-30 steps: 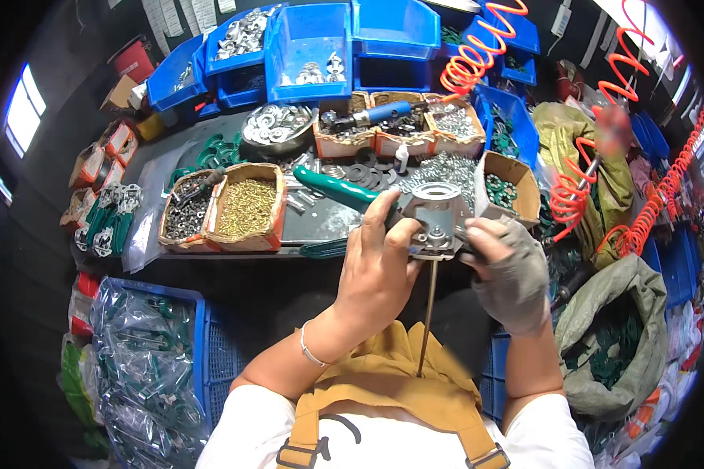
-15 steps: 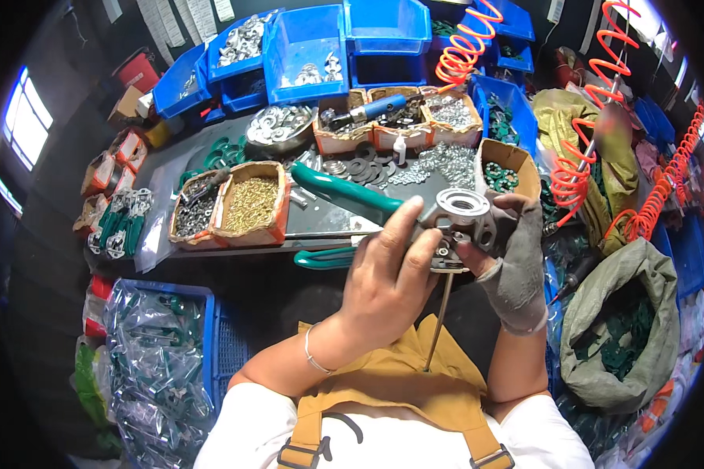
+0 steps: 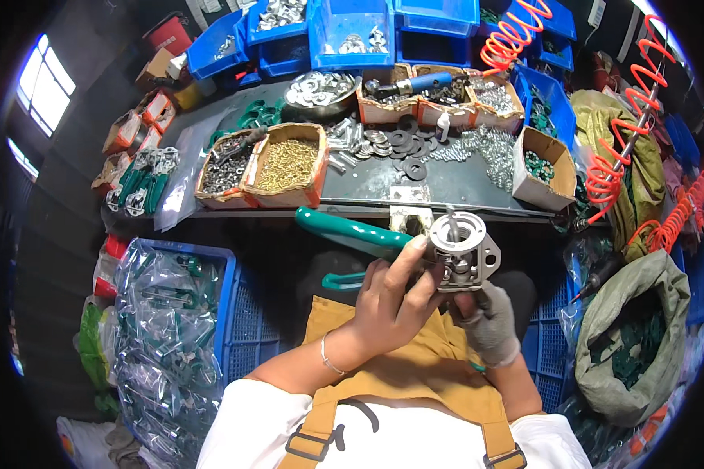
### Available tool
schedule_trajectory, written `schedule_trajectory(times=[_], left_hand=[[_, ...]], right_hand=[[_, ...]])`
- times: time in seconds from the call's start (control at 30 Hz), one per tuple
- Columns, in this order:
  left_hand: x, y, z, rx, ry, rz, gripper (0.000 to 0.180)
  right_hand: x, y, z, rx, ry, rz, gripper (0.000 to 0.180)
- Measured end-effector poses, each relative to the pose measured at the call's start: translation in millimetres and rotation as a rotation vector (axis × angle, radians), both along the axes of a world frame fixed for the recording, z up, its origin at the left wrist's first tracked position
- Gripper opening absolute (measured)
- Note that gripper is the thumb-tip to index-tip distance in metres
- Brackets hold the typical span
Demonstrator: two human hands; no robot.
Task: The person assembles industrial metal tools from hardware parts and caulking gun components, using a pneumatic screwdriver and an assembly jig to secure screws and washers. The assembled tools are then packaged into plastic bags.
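Held in front of my apron is a green-handled metal tool (image 3: 352, 233). Its silver head (image 3: 465, 270) has a threaded ring facing upward, and a metal rod (image 3: 452, 227) shows inside the ring. My left hand (image 3: 387, 305), bare with a bracelet at the wrist, grips the tool where handle meets head. Below the head, my right hand (image 3: 489, 324) in a grey glove is closed against the tool's underside; what its fingers pinch there is partly hidden. A lower green lever (image 3: 343, 280) sticks out to the left.
Beyond the tool stands a workbench (image 3: 352, 187) with boxes of brass screws (image 3: 288, 164) and dark nuts (image 3: 227, 168), loose washers (image 3: 403, 141) and springs (image 3: 485, 152). Blue bins (image 3: 352, 35) line the back. A crate of bagged parts (image 3: 168, 336) sits left, an open sack (image 3: 633, 336) right.
My right hand has moved from beside the head to below it. The tool has turned, and a rod now shows in its ring; the long rod underneath is out of sight. The view has shifted.
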State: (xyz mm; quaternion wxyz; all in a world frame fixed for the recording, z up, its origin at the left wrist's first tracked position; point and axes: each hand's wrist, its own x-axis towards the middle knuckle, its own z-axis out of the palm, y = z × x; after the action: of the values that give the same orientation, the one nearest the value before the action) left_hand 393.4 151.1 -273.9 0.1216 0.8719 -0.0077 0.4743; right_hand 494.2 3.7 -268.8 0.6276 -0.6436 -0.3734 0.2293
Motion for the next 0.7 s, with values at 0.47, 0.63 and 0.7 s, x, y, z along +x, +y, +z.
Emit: schedule_trajectory(times=[0.47, 0.63, 0.7], left_hand=[[-70.8, -12.1, -0.7, -0.262, 0.446, -0.553, 0.057], [-27.2, -23.1, -74.3, -0.455, 0.428, -0.442, 0.054], [3.3, -24.5, -89.8, -0.461, 0.34, -0.345, 0.047]], right_hand=[[7.1, 44.8, -42.3, -0.016, -0.634, -0.043, 0.024], [12.8, 52.1, -123.0, -0.204, -0.694, -0.074, 0.014], [27.6, 62.9, -124.3, -0.442, -0.593, -0.039, 0.016]])
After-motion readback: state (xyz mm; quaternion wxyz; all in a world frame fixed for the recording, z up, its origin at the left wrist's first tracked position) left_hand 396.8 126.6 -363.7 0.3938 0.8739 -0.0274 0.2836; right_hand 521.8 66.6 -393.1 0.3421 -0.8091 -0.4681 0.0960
